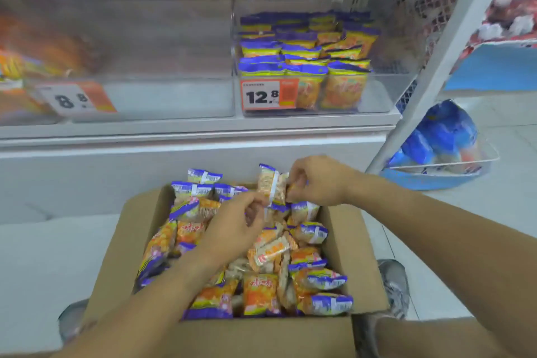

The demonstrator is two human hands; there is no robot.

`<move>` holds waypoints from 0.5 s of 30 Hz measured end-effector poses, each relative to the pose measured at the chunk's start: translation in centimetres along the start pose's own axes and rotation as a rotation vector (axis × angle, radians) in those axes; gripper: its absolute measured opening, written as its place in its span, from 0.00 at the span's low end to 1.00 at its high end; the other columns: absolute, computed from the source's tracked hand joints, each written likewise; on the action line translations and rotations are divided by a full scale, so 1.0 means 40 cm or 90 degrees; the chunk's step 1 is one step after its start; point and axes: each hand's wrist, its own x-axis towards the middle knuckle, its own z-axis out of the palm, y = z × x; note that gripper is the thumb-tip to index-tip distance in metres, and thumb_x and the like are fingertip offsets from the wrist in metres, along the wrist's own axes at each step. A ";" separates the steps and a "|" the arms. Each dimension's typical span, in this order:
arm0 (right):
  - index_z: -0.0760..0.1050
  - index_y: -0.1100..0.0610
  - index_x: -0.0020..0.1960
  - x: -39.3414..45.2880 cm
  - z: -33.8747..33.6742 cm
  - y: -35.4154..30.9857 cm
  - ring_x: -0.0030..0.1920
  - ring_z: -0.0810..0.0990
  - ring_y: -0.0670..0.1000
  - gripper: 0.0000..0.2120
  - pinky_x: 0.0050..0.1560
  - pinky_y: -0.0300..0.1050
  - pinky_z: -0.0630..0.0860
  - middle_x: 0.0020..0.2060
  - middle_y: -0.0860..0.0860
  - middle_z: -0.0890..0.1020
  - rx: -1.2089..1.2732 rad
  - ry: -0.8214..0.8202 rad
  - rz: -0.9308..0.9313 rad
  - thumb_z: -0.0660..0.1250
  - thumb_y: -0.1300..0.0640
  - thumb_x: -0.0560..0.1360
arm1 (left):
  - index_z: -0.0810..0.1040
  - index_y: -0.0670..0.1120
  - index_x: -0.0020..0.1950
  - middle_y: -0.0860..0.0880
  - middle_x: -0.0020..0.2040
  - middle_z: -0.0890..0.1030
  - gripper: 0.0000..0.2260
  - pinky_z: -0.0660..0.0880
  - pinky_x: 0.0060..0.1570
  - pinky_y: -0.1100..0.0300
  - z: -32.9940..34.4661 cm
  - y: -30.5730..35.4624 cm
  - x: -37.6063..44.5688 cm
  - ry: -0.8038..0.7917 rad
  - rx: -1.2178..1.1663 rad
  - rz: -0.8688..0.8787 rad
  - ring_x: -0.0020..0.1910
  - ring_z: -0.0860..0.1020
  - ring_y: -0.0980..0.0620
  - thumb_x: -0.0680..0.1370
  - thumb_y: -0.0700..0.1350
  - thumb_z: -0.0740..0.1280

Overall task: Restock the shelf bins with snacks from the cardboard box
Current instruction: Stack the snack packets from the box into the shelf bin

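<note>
Cardboard box (345,244) on floor below shelf, heaped with snack packets. Both hands over box's far edge: right hand (316,180) pinches upright packet (271,183); left hand (232,224) curled on packet's lower end. Risk: loose two-hand pinch lets packet slip back into heap. Target bin (386,96), tagged 12.8, sits above at shelf's right end, already part-filled.

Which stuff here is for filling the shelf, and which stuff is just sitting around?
For the job:
- cardboard box full of snacks
- snack packet held by both hands
- left hand
- right hand
- bin with the 12.8 tag

Just sitting around:
- blue basket on the floor
- bin with the 8.8 tag
</note>
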 end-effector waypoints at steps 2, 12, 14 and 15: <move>0.79 0.55 0.57 -0.003 0.105 -0.028 0.51 0.82 0.51 0.15 0.54 0.48 0.78 0.50 0.50 0.85 0.012 -0.129 0.019 0.74 0.48 0.74 | 0.81 0.51 0.52 0.56 0.44 0.81 0.07 0.77 0.47 0.61 0.000 -0.081 -0.061 -0.050 0.064 -0.044 0.45 0.78 0.58 0.77 0.40 0.68; 0.76 0.59 0.59 -0.101 0.390 -0.013 0.53 0.74 0.53 0.24 0.51 0.46 0.75 0.54 0.53 0.78 -0.150 -0.293 0.060 0.75 0.45 0.71 | 0.80 0.47 0.58 0.51 0.52 0.77 0.12 0.73 0.54 0.58 0.056 -0.126 -0.219 -0.256 0.187 -0.034 0.57 0.74 0.52 0.77 0.48 0.70; 0.73 0.56 0.58 -0.112 0.381 0.011 0.54 0.76 0.54 0.21 0.48 0.46 0.73 0.54 0.53 0.76 -0.158 -0.271 0.079 0.73 0.45 0.73 | 0.78 0.47 0.62 0.49 0.56 0.77 0.15 0.73 0.56 0.55 0.074 -0.124 -0.230 -0.289 0.240 -0.043 0.60 0.72 0.51 0.77 0.50 0.68; 0.72 0.55 0.57 -0.116 0.376 0.022 0.54 0.76 0.55 0.21 0.47 0.45 0.72 0.53 0.53 0.77 -0.156 -0.262 0.093 0.72 0.44 0.73 | 0.77 0.47 0.64 0.49 0.57 0.77 0.16 0.73 0.57 0.54 0.081 -0.122 -0.231 -0.294 0.266 -0.047 0.61 0.70 0.51 0.78 0.51 0.68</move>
